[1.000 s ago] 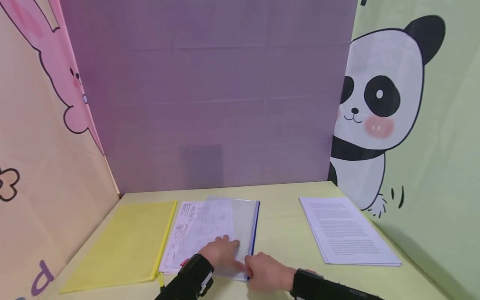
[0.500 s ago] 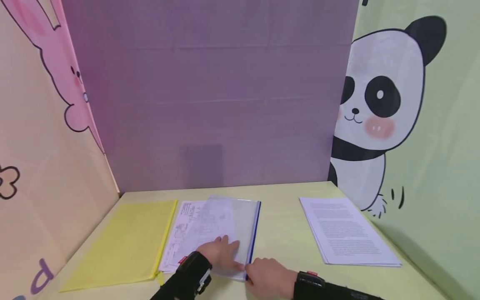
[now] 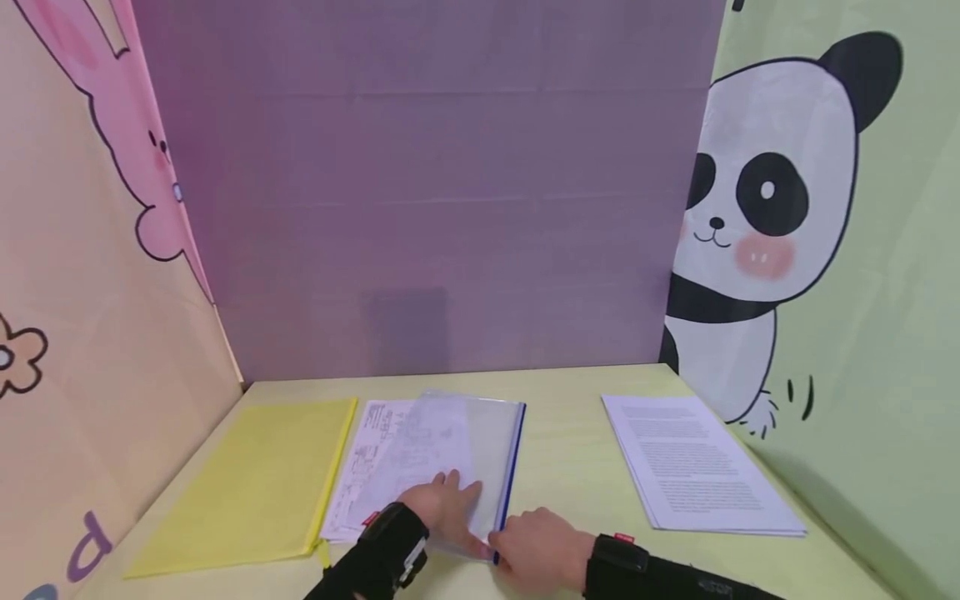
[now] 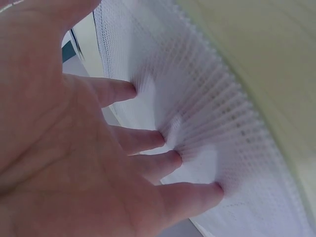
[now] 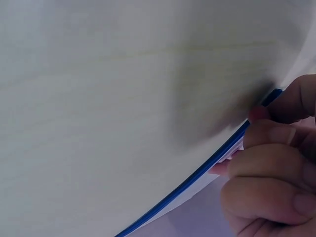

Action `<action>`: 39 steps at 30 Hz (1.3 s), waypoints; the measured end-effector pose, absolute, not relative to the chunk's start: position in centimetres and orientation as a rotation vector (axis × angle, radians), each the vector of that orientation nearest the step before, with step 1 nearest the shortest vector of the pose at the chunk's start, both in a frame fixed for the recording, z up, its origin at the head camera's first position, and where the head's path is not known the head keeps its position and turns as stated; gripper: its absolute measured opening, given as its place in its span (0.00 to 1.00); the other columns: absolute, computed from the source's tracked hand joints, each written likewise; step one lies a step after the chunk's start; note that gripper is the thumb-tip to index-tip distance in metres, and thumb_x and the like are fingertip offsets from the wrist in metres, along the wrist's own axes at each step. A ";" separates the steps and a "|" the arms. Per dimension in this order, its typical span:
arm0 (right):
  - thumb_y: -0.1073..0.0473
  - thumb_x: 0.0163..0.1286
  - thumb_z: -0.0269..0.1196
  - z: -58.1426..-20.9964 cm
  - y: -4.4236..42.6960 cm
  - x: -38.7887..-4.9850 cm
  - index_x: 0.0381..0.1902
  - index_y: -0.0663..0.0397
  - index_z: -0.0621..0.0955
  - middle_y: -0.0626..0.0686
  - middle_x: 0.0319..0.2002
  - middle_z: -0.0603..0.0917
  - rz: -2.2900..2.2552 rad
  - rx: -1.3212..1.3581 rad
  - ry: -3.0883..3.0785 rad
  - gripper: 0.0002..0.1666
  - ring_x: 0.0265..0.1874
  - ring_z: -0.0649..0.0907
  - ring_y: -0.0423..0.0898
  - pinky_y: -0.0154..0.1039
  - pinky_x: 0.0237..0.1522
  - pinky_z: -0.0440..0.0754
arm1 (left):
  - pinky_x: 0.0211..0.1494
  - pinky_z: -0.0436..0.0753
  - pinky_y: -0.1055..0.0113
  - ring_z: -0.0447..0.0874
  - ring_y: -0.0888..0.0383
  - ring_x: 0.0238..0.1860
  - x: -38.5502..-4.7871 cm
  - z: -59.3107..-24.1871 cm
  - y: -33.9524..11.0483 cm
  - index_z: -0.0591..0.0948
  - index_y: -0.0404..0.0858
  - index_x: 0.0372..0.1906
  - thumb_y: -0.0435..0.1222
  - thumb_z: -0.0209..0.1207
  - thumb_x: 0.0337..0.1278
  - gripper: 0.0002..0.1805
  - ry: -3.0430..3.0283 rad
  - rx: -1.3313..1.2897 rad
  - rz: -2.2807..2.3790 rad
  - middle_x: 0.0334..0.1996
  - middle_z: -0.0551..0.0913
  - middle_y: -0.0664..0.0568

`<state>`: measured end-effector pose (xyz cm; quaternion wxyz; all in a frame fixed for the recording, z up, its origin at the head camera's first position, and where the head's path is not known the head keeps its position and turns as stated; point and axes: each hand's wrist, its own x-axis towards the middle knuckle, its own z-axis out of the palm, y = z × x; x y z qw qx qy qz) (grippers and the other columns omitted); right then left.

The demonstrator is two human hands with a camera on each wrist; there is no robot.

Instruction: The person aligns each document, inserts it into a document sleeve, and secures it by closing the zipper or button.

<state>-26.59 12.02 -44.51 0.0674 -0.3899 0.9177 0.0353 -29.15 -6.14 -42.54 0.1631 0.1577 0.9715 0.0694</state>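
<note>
A clear folder with a blue spine [image 3: 516, 450] lies mid-table, its translucent cover over printed sheets [image 3: 367, 442]. My left hand [image 3: 447, 510] rests on the cover near its lower part, fingers spread; in the left wrist view the fingertips of the left hand [image 4: 98, 128] press on the finely ribbed clear surface. My right hand [image 3: 543, 552] pinches the near end of the spine. Seen from the right wrist, thumb and forefinger of the right hand [image 5: 276, 163] grip the blue spine [image 5: 187, 180], the other fingers curled.
A yellow folder [image 3: 247, 483] lies at the left of the table [image 3: 562, 450]. At the right is a stack of printed paper [image 3: 705, 467]. A purple panel [image 3: 450, 183] stands at the back, with cartoon-printed walls at both sides.
The view has shifted slightly. Both hands stay at nearly the same places on the folder, the left still pressing and the right still pinching the spine's near end.
</note>
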 end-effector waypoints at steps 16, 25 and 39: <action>0.51 0.72 0.62 -44.8 12.7 -28.4 0.30 0.44 0.79 0.41 0.20 0.70 0.072 -1.105 2.830 0.09 0.19 0.70 0.38 0.33 0.24 0.69 | 0.73 0.64 0.40 0.59 0.40 0.76 -29.3 -42.9 -5.8 0.69 0.50 0.76 0.63 0.72 0.45 0.52 2.770 0.433 0.198 0.75 0.63 0.39; 0.51 0.73 0.63 -44.6 12.4 -27.8 0.35 0.44 0.82 0.42 0.22 0.71 0.088 -1.068 2.808 0.07 0.20 0.71 0.39 0.33 0.26 0.70 | 0.70 0.68 0.39 0.61 0.39 0.74 -29.2 -42.7 -6.2 0.70 0.48 0.75 0.64 0.72 0.43 0.53 2.789 0.529 0.188 0.74 0.65 0.38; 0.48 0.72 0.63 -44.8 11.9 -28.1 0.32 0.42 0.80 0.41 0.21 0.72 0.221 -1.189 2.846 0.09 0.19 0.71 0.38 0.34 0.24 0.70 | 0.71 0.66 0.39 0.61 0.41 0.75 -29.7 -42.8 -6.9 0.71 0.49 0.74 0.60 0.75 0.43 0.51 2.764 0.552 0.205 0.74 0.66 0.41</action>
